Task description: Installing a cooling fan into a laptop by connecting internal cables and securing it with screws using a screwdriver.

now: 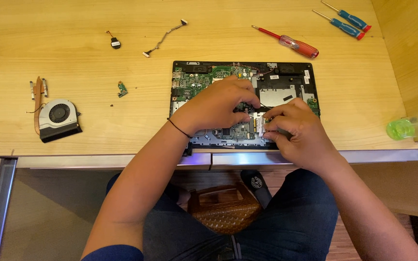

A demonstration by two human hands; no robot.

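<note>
Laptop base [286,84], opened with its cover off and the green circuit board [197,82] exposed, lies flat on the wooden surface [122,121] close to its near edge, directly before the seated person. Right hand [293,130] rests on the lower right part of the base, fingers curled and pinching a small pale part [260,126] near the board's edge. Left hand [218,106], a thin dark band at the wrist, lies over the middle of the board, fingertips bent down onto a small dark component beside the right hand (what it grips, if anything, cannot be told). The two hands nearly touch.

On the left of the surface, well apart from the base, sits a cooling fan [59,118] with a copper heat pipe. A small green board [122,89] lies between fan and base. On the far right, a green translucent object [400,129] stands at the edge.

Farther back lie a round black coin cell [115,43] with leads, a flat ribbon cable [164,37], a red-handled screwdriver [291,44], and two blue-handled screwdrivers [347,21] near the far right corner.
</note>
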